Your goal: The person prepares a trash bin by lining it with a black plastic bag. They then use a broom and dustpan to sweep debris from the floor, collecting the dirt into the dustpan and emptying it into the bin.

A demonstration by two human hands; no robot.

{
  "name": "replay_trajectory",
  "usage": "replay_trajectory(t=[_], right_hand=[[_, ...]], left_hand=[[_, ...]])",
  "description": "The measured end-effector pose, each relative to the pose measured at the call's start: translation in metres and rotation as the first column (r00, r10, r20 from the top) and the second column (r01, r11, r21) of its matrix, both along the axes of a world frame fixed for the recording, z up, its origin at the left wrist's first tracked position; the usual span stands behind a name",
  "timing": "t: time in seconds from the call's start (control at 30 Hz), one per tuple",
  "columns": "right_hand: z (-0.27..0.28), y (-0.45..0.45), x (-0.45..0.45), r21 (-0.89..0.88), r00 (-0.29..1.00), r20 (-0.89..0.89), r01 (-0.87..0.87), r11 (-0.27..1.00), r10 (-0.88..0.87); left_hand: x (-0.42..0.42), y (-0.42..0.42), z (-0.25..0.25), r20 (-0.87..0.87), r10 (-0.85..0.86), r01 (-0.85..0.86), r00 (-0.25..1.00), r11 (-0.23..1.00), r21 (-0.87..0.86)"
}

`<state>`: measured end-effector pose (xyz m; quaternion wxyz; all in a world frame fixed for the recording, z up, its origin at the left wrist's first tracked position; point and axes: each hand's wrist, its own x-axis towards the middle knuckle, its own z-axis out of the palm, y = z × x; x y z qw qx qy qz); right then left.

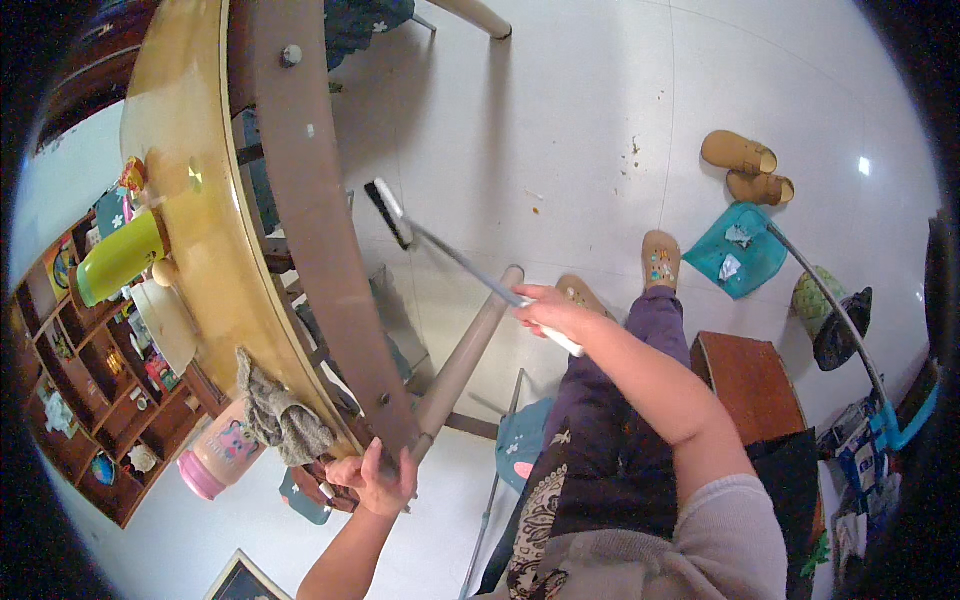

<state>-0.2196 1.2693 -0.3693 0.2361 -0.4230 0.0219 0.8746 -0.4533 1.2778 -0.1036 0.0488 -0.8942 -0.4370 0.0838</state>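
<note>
My right hand (551, 309) grips the white end of a long-handled brush (469, 260). Its white head with dark bristles (390, 214) is low over the tiled floor, beside the wooden table (199, 247). At the table's near corner, my left hand (379, 476) has its fingers and thumb around the wood, close to the top of a round table leg (469, 352). A grey knitted cloth (289, 420) hangs over the table edge near that hand. Crumbs and small scraps (634, 154) are scattered on the floor beyond the brush.
A teal dustpan (739, 251) with paper scraps lies right of my feet, near brown clogs (742, 165). A brown box (746, 375) stands beside my legs. The table bears a green bottle (120, 259) and a pink-lidded jar (221, 454). A dark-clothed chair (367, 26) is at the far end.
</note>
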Motion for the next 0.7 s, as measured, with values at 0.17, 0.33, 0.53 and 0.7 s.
replay_trajectory(t=[0.17, 0.33, 0.53, 0.7], right_hand=[[0.053, -0.082, 0.087, -0.124, 0.995, 0.080, 0.072, 0.990, -0.062], [0.146, -0.165, 0.135, -0.242, 0.960, 0.279, 0.059, 0.969, 0.011], [0.175, -0.163, 0.126, 0.106, 0.907, 0.414, -0.136, 0.985, 0.080], [0.088, -0.036, 0.065, 0.394, 0.934, 0.355, -0.113, 0.912, -0.037]], left_hand=[[0.005, -0.003, 0.002, 0.004, 0.025, -0.025, 1.000, 1.000, 0.008], [0.013, 0.002, 0.005, -0.004, 0.015, -0.016, 1.000, 1.000, -0.012], [0.013, 0.002, 0.005, -0.025, 0.013, -0.013, 1.000, 1.000, 0.004], [0.013, 0.001, 0.006, -0.030, 0.020, -0.020, 0.999, 1.000, 0.011]])
